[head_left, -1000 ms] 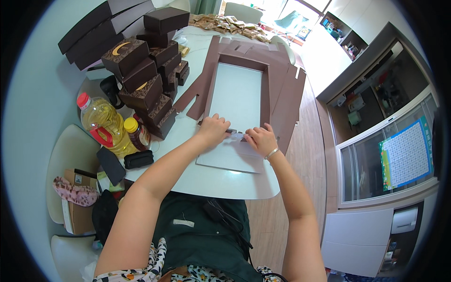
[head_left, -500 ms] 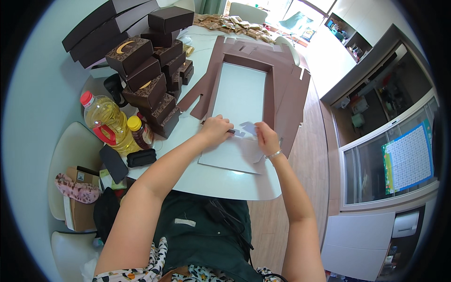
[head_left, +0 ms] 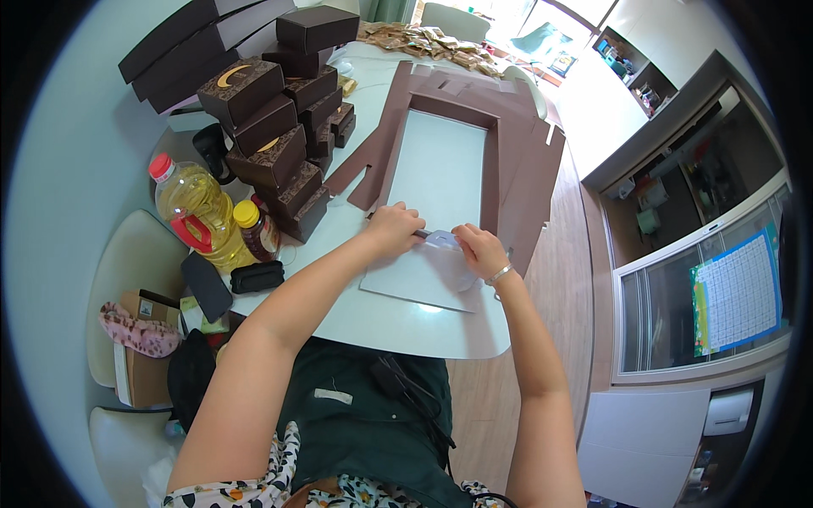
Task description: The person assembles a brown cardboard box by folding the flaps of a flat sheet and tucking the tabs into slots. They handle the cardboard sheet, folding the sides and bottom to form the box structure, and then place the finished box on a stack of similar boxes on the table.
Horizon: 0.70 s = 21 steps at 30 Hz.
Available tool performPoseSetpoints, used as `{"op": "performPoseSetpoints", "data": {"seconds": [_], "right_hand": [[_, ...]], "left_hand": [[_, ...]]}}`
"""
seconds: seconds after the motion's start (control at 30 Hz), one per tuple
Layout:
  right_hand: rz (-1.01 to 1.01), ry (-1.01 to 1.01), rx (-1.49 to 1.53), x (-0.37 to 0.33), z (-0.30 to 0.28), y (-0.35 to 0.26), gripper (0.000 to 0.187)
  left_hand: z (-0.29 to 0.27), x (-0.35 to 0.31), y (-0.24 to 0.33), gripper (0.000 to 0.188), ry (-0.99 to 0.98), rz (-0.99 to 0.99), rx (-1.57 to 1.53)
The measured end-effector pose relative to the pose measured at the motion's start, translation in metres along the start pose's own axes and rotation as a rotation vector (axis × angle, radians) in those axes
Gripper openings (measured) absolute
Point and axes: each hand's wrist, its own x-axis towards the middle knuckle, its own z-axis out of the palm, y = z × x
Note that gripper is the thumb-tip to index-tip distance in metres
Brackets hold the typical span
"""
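Note:
My left hand (head_left: 395,230) is closed around a slim dark object (head_left: 419,232), mostly hidden by the fingers. Between the two hands lies a small, thin, pale bluish piece (head_left: 442,240), which meets the end of the dark object. My right hand (head_left: 481,253) pinches that piece at its right edge. Both hands are over the near end of a brown cardboard box blank (head_left: 529,169), partly folded up into a long frame. Its pale inner flap (head_left: 415,284) lies towards me, under the hands. What the pale piece is, I cannot tell.
Several dark brown boxes (head_left: 269,161) are stacked at the left of the white table (head_left: 423,334). Nearer stand an oil bottle (head_left: 196,212), a yellow-capped jar (head_left: 257,230) and a black case (head_left: 257,277). Many small brown packets (head_left: 432,44) cover the far end.
My right hand has shifted slightly and brought the pale bluish piece against the end of the dark object. My left hand keeps its grip. The whole view has moved a little.

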Motion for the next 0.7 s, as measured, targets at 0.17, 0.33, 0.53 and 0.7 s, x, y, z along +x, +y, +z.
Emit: {"op": "performPoseSetpoints", "data": {"seconds": [0.17, 0.33, 0.53, 0.7], "right_hand": [[0.058, -0.162, -0.136, 0.004, 0.008, -0.001, 0.006], [0.101, -0.193, -0.3, 0.006, 0.015, -0.01, 0.011], [0.273, -0.302, -0.408, 0.011, 0.015, -0.025, 0.023], [0.125, -0.161, 0.068, 0.004, -0.021, -0.025, 0.029]], "left_hand": [[0.001, 0.001, 0.0, 0.022, -0.044, -0.026, 0.037], [0.007, 0.0, 0.002, 0.032, 0.044, -0.012, 0.019], [0.013, -0.002, 0.009, 0.025, 0.168, 0.18, 0.107], [0.024, 0.005, 0.021, 0.006, 0.184, 0.072, 0.086]]}}
